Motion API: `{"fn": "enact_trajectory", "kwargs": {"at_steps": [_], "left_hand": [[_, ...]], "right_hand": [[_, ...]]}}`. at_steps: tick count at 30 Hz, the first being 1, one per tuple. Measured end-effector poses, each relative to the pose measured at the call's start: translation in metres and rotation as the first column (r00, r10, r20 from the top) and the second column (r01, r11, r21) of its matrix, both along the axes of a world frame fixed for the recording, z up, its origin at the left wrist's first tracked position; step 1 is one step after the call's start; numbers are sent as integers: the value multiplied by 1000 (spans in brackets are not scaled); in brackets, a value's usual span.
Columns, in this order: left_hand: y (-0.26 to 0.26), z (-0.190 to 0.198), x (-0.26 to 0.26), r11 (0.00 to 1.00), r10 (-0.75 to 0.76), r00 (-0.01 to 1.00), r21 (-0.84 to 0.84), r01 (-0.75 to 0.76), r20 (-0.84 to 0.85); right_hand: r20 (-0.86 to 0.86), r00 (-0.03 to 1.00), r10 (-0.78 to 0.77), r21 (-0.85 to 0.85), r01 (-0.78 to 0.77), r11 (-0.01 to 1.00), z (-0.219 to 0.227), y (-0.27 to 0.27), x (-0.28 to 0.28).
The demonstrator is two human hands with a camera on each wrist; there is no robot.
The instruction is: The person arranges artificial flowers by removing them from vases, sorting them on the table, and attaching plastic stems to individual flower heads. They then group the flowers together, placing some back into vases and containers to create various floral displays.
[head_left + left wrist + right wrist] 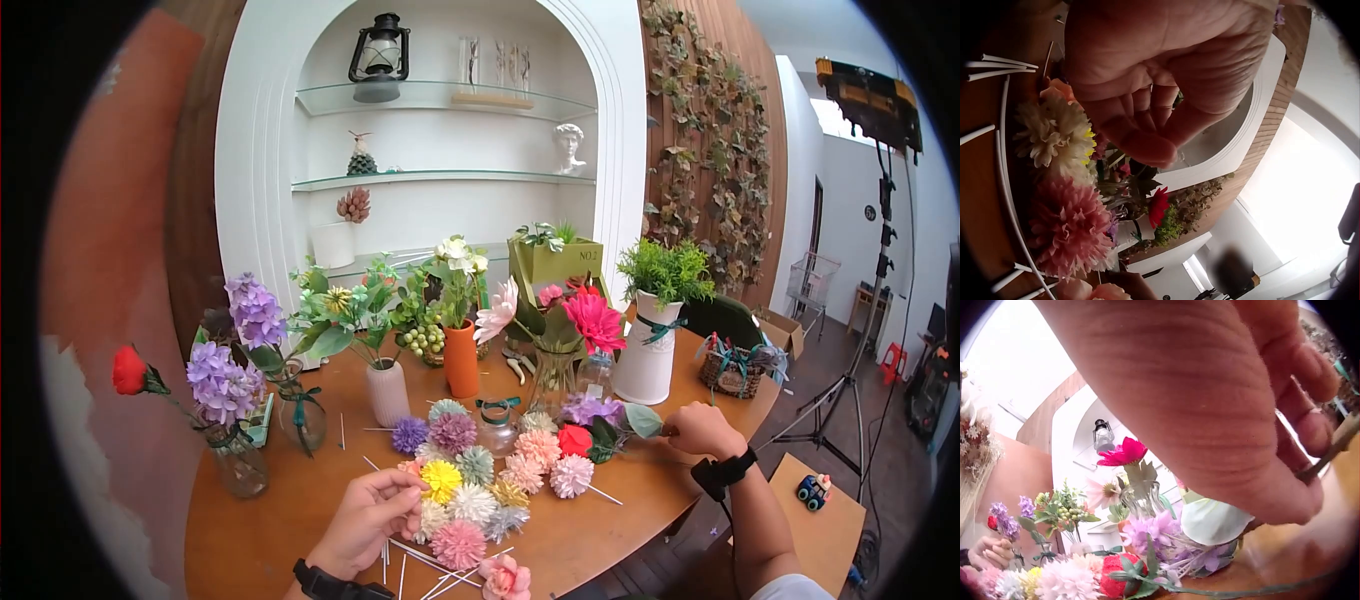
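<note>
- The right hand (pixel 705 432) grips the brown stem (pixel 1335 449) of a purple artificial flower (pixel 590 408), thumb and fingers curled around it at the right side of the worktop (pixel 280 540).
- The flower's long axis runs roughly sideways — its blossoms point toward the person's left, past a pale green leaf (pixel 643 420), with the gripped stem at the right. The right hand is clearly the nearer of the two; the left is well apart from the purple blossoms.
- Beside those blossoms, on the side nearer the person, sits a red flower (pixel 574 440) with dark green leaves.
- The left hand (pixel 375 510) is loosely curled, the thumb close to the forefinger, with nothing seen between them. It is next to a yellow pompom flower (pixel 441 481); whether the two touch is unclear.
- Around that bloom lie a white pompom flower (pixel 472 503) and a pink pompom flower (pixel 459 545) — with white sticks (pixel 404 575) and a peach-pink rose (pixel 505 578) nearer the person.
- Beyond the blooms stand a ribboned glass bottle (pixel 497 432), an orange vase (pixel 462 360) and a tall white vase (pixel 643 360) of greenery.
</note>
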State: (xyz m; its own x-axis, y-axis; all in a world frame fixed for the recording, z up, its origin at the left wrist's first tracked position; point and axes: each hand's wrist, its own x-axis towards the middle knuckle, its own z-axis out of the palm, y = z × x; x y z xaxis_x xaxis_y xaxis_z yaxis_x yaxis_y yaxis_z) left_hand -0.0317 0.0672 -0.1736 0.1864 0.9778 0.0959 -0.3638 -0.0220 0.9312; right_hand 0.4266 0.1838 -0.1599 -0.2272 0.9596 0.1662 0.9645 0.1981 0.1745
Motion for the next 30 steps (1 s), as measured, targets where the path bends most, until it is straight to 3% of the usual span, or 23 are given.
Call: {"fn": "enact_trajectory", "kwargs": {"at_steps": [2,3,6,11,13,14,16,17,19,20,21,24,25,27,30], "left_hand": [[2,-2,0,1000,7,1000,0,-7,-6],[2,-3,-1,1000,13,1000,-7,-13,-16],[3,-4,-1,1000,10,1000,-14,-11,-20],[1,-1,1,1000,-15,1000,20,16,-11],[1,-1,2,999,-21,1000,27,21,-12],[1,-2,2,999,-33,999,27,33,-12],[0,-2,2,999,-33,999,29,33,-9],[1,-2,2,999,-37,999,26,37,-2],[2,-3,2,999,-32,999,25,31,8],[2,-4,2,999,-39,999,23,39,-3],[3,-4,1,999,-47,999,22,47,-13],[4,-5,1,998,-49,999,33,50,-23],[5,-5,0,997,-61,998,38,62,-36],[4,-4,0,998,-52,998,43,53,-39],[2,-4,0,996,-59,997,61,62,-53]], "right_hand": [[-159,985,71,122,-52,991,12,-10,0],[-155,985,71,126,-52,991,19,-13,-1],[-259,939,227,391,-113,913,44,-27,-10],[-423,854,301,400,-122,908,75,-44,-27],[-536,760,368,400,-155,903,81,-47,-36],[-532,760,374,403,-161,901,84,-48,-40],[-626,637,449,419,-211,883,87,-47,-49],[-624,634,457,420,-221,880,92,-49,-59],[-791,408,456,384,-250,889,101,-54,-78],[-804,341,486,404,-286,869,101,-49,-81],[-803,339,491,405,-294,866,104,-49,-88],[-800,138,584,507,-364,781,116,-49,-120],[-798,136,587,509,-370,777,119,-49,-133],[-741,34,671,624,-334,706,125,-48,-156],[-727,55,684,635,-325,701,130,-19,-175]]}}
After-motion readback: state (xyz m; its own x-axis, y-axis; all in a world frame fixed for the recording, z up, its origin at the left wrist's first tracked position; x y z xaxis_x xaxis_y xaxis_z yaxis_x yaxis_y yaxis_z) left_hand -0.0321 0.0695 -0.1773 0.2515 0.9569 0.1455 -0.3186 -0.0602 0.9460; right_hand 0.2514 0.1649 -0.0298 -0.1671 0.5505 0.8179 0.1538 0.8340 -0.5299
